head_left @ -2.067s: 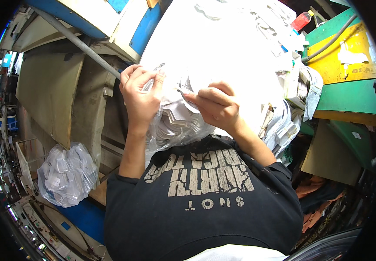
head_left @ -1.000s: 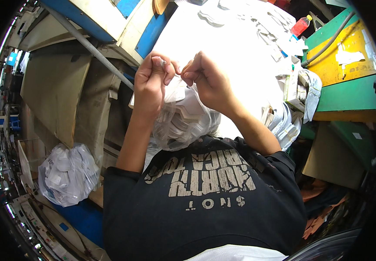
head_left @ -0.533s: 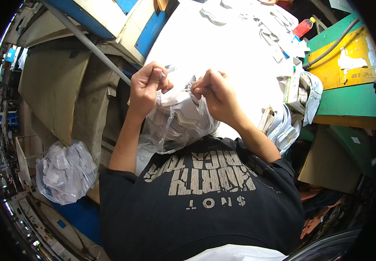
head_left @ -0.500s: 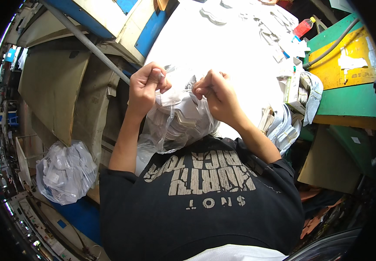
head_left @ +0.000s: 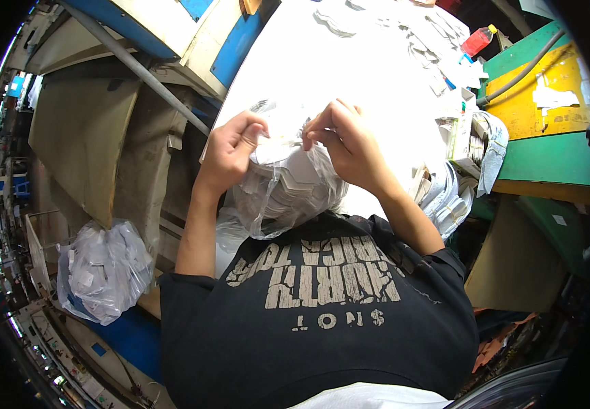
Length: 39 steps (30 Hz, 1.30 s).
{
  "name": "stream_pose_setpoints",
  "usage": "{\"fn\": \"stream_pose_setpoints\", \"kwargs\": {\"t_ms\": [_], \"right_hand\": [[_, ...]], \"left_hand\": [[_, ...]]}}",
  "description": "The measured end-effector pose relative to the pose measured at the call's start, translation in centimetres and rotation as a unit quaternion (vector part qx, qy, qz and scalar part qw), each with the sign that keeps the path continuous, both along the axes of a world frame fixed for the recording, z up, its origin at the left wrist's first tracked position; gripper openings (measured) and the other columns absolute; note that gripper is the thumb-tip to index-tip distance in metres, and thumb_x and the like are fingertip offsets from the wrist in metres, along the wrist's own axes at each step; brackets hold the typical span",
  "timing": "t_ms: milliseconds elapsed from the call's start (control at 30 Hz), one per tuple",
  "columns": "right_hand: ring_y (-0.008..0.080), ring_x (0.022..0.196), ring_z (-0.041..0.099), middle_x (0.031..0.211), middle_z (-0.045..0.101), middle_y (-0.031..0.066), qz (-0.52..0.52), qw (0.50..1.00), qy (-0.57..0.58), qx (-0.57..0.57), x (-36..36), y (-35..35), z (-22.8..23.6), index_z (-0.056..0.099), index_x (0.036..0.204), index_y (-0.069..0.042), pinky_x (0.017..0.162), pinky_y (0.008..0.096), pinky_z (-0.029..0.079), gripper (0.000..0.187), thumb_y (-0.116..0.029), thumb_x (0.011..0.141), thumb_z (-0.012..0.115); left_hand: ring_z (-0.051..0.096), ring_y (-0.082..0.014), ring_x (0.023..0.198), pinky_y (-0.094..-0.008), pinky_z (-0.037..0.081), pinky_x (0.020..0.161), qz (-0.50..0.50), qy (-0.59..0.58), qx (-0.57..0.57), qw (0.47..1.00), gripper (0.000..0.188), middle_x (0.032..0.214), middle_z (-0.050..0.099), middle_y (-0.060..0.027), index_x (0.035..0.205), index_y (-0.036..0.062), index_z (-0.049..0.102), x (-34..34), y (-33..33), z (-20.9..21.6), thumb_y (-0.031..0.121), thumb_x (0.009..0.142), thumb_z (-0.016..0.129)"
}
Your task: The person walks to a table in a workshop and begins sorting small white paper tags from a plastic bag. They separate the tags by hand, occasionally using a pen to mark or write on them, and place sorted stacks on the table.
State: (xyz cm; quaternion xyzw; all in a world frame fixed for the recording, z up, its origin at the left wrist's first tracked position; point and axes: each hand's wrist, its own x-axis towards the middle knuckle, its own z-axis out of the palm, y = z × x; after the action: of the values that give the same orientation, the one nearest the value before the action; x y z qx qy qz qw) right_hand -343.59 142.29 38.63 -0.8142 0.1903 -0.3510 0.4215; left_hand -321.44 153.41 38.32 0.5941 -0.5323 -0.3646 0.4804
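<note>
A clear plastic bag (head_left: 262, 199) filled with stacked white cut pieces (head_left: 298, 174) stands at the table's near edge, against my black shirt. My left hand (head_left: 232, 151) is closed at the left of the bag's mouth, thumb against curled fingers, pinching the plastic. On the other side my right hand (head_left: 347, 144) pinches the bag's top between thumb and fingertips. A thin twisted stretch of plastic runs between the two hands. Glare off the white table washes out its fine detail.
More white pieces (head_left: 339, 20) lie on the white table (head_left: 288, 61) at the far side. Bundled strips (head_left: 445, 198) and a red bottle (head_left: 477, 41) are at the right. Another filled plastic bag (head_left: 104, 273) hangs at the left, below a slanted board (head_left: 83, 136).
My hands have opened slightly from tight fists into looser pinches. The left has come down a little, and the bag's mouth is more drawn together between them.
</note>
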Motion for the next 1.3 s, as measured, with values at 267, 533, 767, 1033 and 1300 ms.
{"fn": "stream_pose_setpoints", "kwargs": {"t_ms": [267, 533, 767, 1033, 1300], "right_hand": [[0.0297, 0.105, 0.06, 0.117, 0.064, 0.0058, -0.025, 0.988, 0.001, -0.155, 2.8, -0.5, 1.0, 0.066, 0.093, -0.01, 0.1, 0.0434, 0.042, 0.014, -0.005, 0.083, 0.074], [0.0171, 0.103, 0.068, 0.109, 0.072, 0.0115, -0.002, 0.981, 0.011, 0.196, 2.1, 2.0, -0.8, 0.062, 0.127, 0.004, 0.092, 0.0315, 0.054, 0.03, -0.016, 0.105, 0.067], [0.0133, 0.107, 0.067, 0.11, 0.073, 0.0077, -0.012, 0.939, -0.055, 0.34, 2.6, 2.7, -1.7, 0.065, 0.121, 0.001, 0.096, 0.0288, 0.053, 0.029, -0.015, 0.099, 0.075], [0.0131, 0.096, 0.069, 0.099, 0.076, 0.0066, 0.003, 0.919, -0.007, 0.395, 2.7, 2.4, -1.8, 0.075, 0.11, -0.003, 0.088, 0.0302, 0.055, 0.019, -0.016, 0.097, 0.074], [0.0158, 0.096, 0.07, 0.099, 0.077, 0.0091, 0.047, 0.945, -0.009, 0.323, 3.3, 3.4, -0.9, 0.077, 0.106, -0.003, 0.09, 0.0334, 0.055, 0.017, -0.016, 0.095, 0.073]], "left_hand": [[0.046, -0.0078, 0.06, -0.0275, 0.037, 0.056, -0.036, -0.037, 0.0, 0.999, 0.017, 0.064, 0.052, -0.001, 0.094, 0.0004, 0.065, -2.4, -1.0, 0.3, 0.015, 0.1, 0.072], [0.063, -0.0031, 0.079, -0.0183, 0.047, 0.067, 0.029, 0.241, 0.008, 0.97, 0.009, 0.092, 0.072, -0.0016, 0.108, -0.0032, 0.069, -3.2, -0.5, -0.4, 0.003, 0.103, 0.065], [0.062, -0.003, 0.08, -0.0178, 0.046, 0.069, 0.05, 0.23, 0.038, 0.971, 0.014, 0.091, 0.07, -0.0034, 0.115, -0.0023, 0.065, -3.4, -0.7, 0.1, 0.006, 0.104, 0.064], [0.039, -0.0018, 0.075, -0.0199, 0.034, 0.071, 0.032, 0.26, -0.067, 0.963, 0.027, 0.082, 0.049, 0.0038, 0.136, 0.0043, 0.045, -4.5, 0.4, 2.2, 0.006, 0.109, 0.046], [0.042, -0.0041, 0.077, -0.0207, 0.037, 0.075, 0.005, 0.231, -0.074, 0.97, 0.024, 0.081, 0.047, 0.0024, 0.135, 0.004, 0.047, -5.5, -0.6, 3.9, 0.01, 0.112, 0.046]]}}
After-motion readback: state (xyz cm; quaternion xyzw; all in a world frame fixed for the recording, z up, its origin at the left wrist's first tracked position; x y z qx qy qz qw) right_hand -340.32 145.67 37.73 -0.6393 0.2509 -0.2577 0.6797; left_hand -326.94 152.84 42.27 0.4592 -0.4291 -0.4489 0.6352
